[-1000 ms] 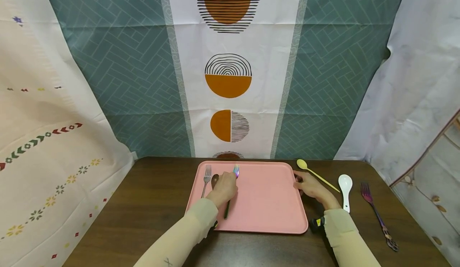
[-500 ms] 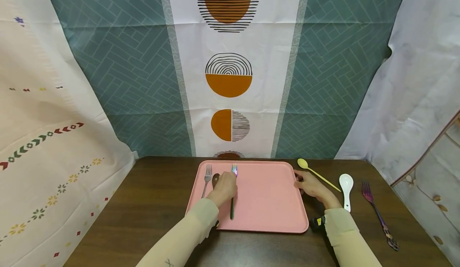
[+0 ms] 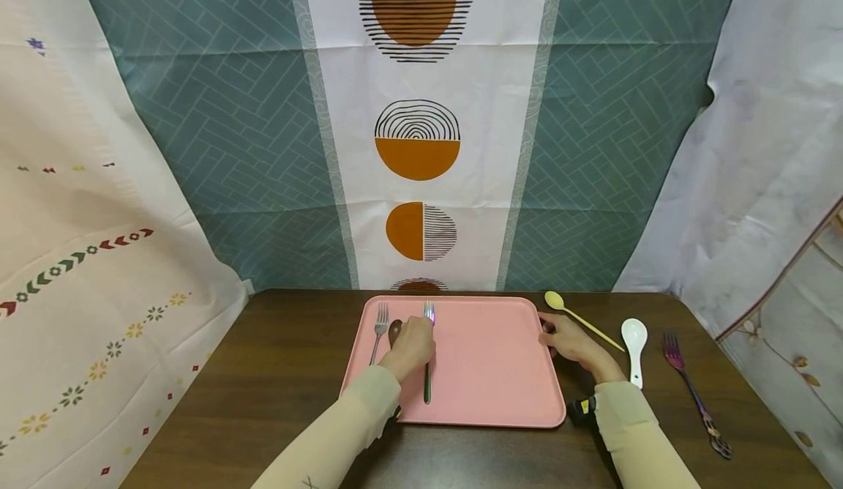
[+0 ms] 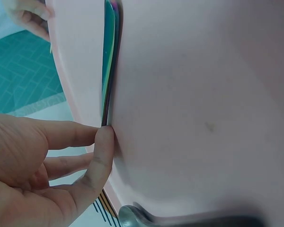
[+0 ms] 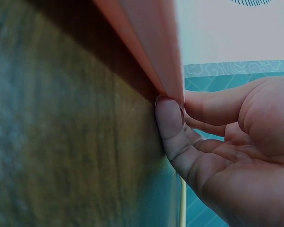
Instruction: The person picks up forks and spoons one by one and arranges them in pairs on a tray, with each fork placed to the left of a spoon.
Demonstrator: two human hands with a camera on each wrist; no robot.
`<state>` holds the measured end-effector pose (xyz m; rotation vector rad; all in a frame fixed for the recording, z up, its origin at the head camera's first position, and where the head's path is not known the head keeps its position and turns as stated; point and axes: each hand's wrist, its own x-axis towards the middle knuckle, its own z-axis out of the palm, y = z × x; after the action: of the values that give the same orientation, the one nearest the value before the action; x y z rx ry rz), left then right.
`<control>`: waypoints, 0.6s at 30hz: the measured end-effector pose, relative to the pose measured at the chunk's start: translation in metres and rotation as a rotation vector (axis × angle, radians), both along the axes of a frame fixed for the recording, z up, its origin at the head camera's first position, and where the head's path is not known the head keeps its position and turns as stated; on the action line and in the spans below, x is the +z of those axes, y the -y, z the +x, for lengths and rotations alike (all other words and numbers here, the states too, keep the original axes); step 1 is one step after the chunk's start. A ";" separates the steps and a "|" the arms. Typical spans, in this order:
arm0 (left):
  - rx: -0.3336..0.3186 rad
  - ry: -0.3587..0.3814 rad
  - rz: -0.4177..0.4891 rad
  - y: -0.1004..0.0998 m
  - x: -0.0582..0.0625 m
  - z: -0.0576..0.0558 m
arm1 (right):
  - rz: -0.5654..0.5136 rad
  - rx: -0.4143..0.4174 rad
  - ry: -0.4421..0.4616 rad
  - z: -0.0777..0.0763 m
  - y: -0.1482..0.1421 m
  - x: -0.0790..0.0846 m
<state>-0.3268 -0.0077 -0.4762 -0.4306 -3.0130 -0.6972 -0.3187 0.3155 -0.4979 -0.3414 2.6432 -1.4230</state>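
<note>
My left hand (image 3: 413, 344) is over the left part of a pink tray (image 3: 492, 364). Its thumb and finger pinch the middle of a rainbow-coloured fork (image 3: 427, 386), which lies lengthwise with its tines toward the wall. In the left wrist view the handle of that fork (image 4: 109, 56) runs close along the tray surface. Left of this hand are a silver fork (image 3: 381, 319) and a dark brown spoon (image 3: 394, 330), whose lower part the hand hides. At the tray's right edge, my right hand (image 3: 571, 340) grips the rim between thumb and fingers, as the right wrist view (image 5: 217, 137) confirms.
Right of the tray on the dark wooden table (image 3: 276, 372) lie a yellow spoon (image 3: 582, 320), a white spoon (image 3: 634, 346) and a purple fork (image 3: 694, 397). A patterned curtain (image 3: 263, 145) hangs right behind the table's far edge.
The rainbow-coloured fork's handle end has swung to the right and its tines slightly left, so it now lies straighter on the tray. My right hand has stayed on the rim.
</note>
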 end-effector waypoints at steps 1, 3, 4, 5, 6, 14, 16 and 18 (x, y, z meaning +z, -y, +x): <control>0.000 -0.001 0.000 0.000 0.000 0.000 | 0.000 -0.003 0.002 0.000 0.000 0.000; 0.001 0.001 -0.003 0.001 0.000 0.000 | 0.002 -0.008 0.006 0.000 0.001 0.000; 0.002 0.004 -0.001 0.001 0.000 0.001 | 0.005 -0.005 0.003 0.001 0.000 0.000; 0.003 0.005 -0.003 0.001 0.000 0.001 | 0.008 -0.003 0.001 0.001 0.000 0.001; 0.003 0.007 -0.004 0.001 0.000 0.001 | 0.007 -0.005 0.003 0.001 0.000 0.001; 0.009 0.032 -0.003 0.000 0.000 0.000 | 0.025 -0.020 0.024 0.000 -0.001 0.001; 0.007 0.034 -0.002 0.001 0.000 0.001 | 0.028 -0.018 0.020 0.000 -0.001 0.000; 0.008 0.043 0.005 0.001 -0.001 0.001 | 0.031 -0.024 0.021 -0.001 -0.001 0.000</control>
<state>-0.3260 -0.0088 -0.4771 -0.4092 -3.0500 -0.7228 -0.3197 0.3167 -0.4981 -0.2909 2.6578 -1.3834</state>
